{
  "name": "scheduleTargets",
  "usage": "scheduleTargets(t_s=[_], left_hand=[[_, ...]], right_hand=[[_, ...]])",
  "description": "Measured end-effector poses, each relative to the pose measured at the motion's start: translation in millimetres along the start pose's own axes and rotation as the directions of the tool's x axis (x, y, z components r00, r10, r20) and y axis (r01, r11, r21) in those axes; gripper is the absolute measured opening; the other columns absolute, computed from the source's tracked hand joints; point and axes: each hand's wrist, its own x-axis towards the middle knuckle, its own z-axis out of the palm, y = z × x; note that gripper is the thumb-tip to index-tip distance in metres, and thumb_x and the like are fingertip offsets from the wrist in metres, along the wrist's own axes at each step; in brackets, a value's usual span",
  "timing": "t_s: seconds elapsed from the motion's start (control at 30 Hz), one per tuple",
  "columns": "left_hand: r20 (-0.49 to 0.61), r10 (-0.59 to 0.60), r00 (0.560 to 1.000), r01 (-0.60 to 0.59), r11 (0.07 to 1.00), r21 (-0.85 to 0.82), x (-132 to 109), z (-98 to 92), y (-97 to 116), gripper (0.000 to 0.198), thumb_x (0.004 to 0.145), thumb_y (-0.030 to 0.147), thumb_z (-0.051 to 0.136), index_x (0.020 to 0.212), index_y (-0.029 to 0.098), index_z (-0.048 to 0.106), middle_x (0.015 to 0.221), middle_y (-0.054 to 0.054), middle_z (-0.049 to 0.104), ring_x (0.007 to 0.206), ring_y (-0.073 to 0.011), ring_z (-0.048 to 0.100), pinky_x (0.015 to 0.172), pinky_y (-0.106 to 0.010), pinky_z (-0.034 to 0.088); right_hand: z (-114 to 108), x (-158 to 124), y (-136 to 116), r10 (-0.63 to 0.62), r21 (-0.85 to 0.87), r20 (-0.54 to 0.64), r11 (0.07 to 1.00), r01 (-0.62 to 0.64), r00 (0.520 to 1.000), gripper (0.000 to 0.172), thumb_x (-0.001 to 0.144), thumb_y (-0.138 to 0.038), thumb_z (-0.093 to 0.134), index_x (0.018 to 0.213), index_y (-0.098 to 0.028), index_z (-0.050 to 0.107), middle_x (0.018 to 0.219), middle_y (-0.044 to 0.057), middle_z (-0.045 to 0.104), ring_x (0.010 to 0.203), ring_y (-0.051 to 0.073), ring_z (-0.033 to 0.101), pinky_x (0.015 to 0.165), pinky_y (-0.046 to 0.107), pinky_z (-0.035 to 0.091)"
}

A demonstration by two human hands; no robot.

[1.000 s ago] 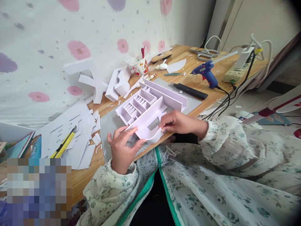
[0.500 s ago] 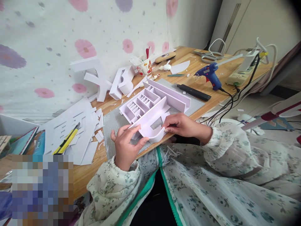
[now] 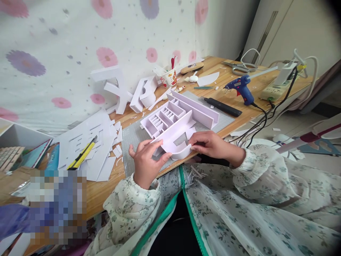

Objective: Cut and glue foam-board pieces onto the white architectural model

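Wooden table (image 3: 106, 192), flowered wall (image 3: 80, 46): your left hand (image 3: 145, 161) and right hand (image 3: 210, 144) pinch the foam-board model (image 3: 173, 122), long axis near-left to far-right.

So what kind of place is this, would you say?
Probably a home craft desk used for model making: a white foam-board model on a cutting mat, a blue glue gun, and a yellow utility knife among cut white scraps.
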Motion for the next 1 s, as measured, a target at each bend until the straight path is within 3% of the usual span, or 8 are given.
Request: scheduleTargets(t_s=[0.13,0.23,0.3,0.43,0.53,0.63,0.8,1.0], left_hand=[[0.005,0.060,0.998,-0.060,0.997,0.051,4,-17.1,10,0.040,0.080,0.056,0.061,0.106,0.025,0.068,0.114,-0.009,0.069,0.107,-0.0292,0.059,0.108,-0.054,0.013],[-0.003,0.180,0.984,-0.179,0.981,-0.068,7,-30.3,26,0.046,0.080,0.054,0.063,0.114,0.022,0.063,0.119,-0.012,0.064,0.109,-0.0292,0.056,0.101,-0.048,0.030],[0.055,0.223,0.973,-0.202,0.947,-0.251,7,-34.7,37,0.031,0.085,0.046,0.061,0.102,0.020,0.063,0.098,-0.008,0.068,0.094,-0.0228,0.060,0.086,-0.037,0.042],[0.249,0.066,0.966,0.086,0.829,-0.552,-1,-32.2,50,0.027,0.090,0.039,0.055,0.073,0.019,0.054,0.061,0.002,0.052,0.056,-0.0113,0.047,0.054,-0.024,0.038],[0.363,0.014,0.932,0.260,0.670,-0.695,-11,-25.5,52,0.034,0.089,0.047,0.051,0.071,0.019,0.052,0.059,0.003,0.047,0.055,-0.0109,0.043,0.051,-0.024,0.035],[0.390,0.021,0.921,0.324,0.517,-0.793,-19,-20.0,53,0.040,0.088,0.054,0.050,0.070,0.019,0.051,0.060,0.002,0.045,0.055,-0.0115,0.041,0.051,-0.026,0.034],[0.401,0.065,0.914,0.358,0.338,-0.871,-24,-16.9,59,0.048,0.085,0.062,0.049,0.062,0.020,0.048,0.059,0.000,0.044,0.055,-0.0136,0.044,0.054,-0.030,0.038],[0.420,-0.237,0.876,0.482,0.412,-0.773,-27,-8.1,59,0.048,0.087,0.058,0.049,0.059,0.020,0.042,0.053,0.003,0.038,0.047,-0.0097,0.037,0.044,-0.026,0.030]], right_hand=[[-12,-2,-19,0.041,0.101,-0.036,0.994,-0.037,0.999,0.017,0.091,-0.029,0.053,0.086,-0.014,0.060,0.082,0.007,0.064,0.074,0.015,0.058,0.070,0.026,0.047],[-16,-5,-37,0.173,0.338,-0.043,0.929,-0.148,0.984,0.021,0.089,-0.036,0.058,0.084,-0.015,0.058,0.077,0.003,0.059,0.068,0.012,0.054,0.063,0.023,0.047],[-13,-7,-48,0.275,0.520,-0.030,0.826,-0.220,0.961,0.025,0.086,-0.040,0.062,0.084,-0.016,0.058,0.072,0.000,0.056,0.062,0.010,0.051,0.056,0.020,0.046],[2,-13,-61,0.339,0.767,0.150,0.553,-0.326,0.929,0.028,0.077,-0.037,0.073,0.089,-0.015,0.061,0.074,-0.001,0.059,0.059,0.008,0.056,0.051,0.018,0.051],[13,-18,-65,0.313,0.852,0.255,0.375,-0.366,0.915,0.029,0.075,-0.035,0.076,0.087,-0.011,0.065,0.070,0.000,0.063,0.053,0.007,0.058,0.047,0.016,0.051],[26,-24,-65,0.292,0.899,0.293,0.240,-0.366,0.910,0.031,0.074,-0.036,0.077,0.084,-0.009,0.067,0.065,0.002,0.066,0.047,0.008,0.060,0.042,0.015,0.049],[58,-33,-63,0.234,0.923,0.326,0.134,-0.362,0.916,0.035,0.067,-0.038,0.081,0.080,-0.009,0.067,0.061,0.003,0.069,0.046,0.011,0.064,0.041,0.015,0.050],[74,-30,-66,0.399,0.928,0.277,0.123,-0.350,0.874,0.032,0.064,-0.031,0.084,0.081,-0.008,0.069,0.062,0.003,0.070,0.044,0.009,0.062,0.042,0.014,0.051]])
